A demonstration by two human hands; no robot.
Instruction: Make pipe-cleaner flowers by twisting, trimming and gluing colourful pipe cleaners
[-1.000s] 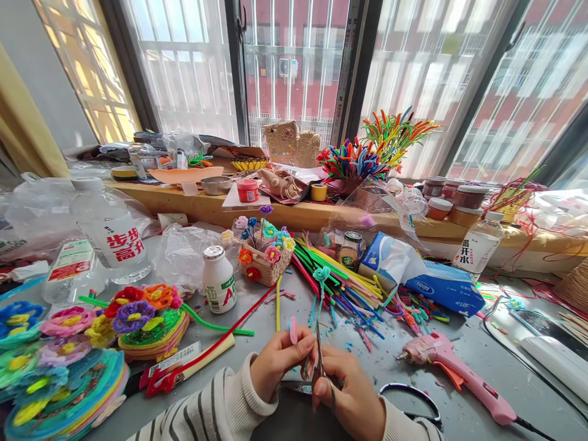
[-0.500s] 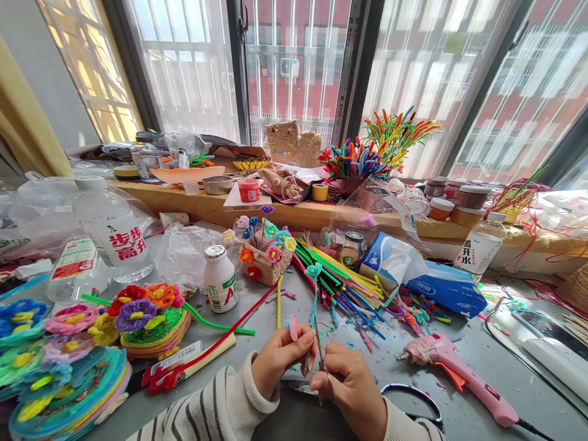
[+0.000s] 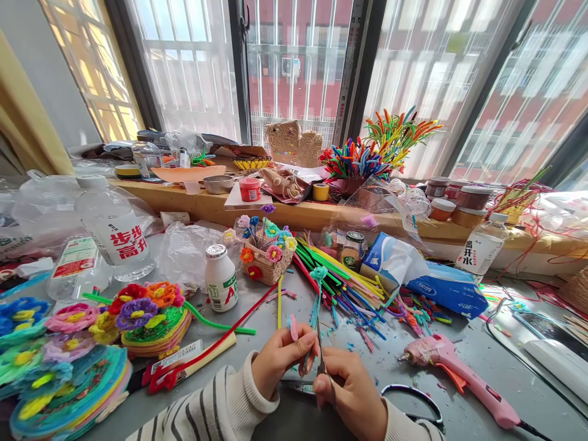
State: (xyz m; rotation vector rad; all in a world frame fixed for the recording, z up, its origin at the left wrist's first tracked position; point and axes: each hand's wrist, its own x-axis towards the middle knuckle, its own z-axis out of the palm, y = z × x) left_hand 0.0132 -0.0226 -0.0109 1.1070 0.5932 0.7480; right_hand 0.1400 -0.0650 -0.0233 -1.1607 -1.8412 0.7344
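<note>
Past L hand (image 3: 287, 356), teal flower stem (image 3: 316, 304) points fwd.

The left hand (image 3: 290, 352) pinches the stem (image 3: 315, 309) of a teal pipe-cleaner flower (image 3: 318, 274), and the right hand (image 3: 351, 383) holds scissors (image 3: 321, 360) close against it. Across the cluttered grey worktop (image 3: 390, 355) I see a flower-filled basket (image 3: 271, 269), a white bottle (image 3: 220, 278), loose pipe cleaners (image 3: 342, 282) and, off to the right, a pink glue gun (image 3: 468, 380).
</note>
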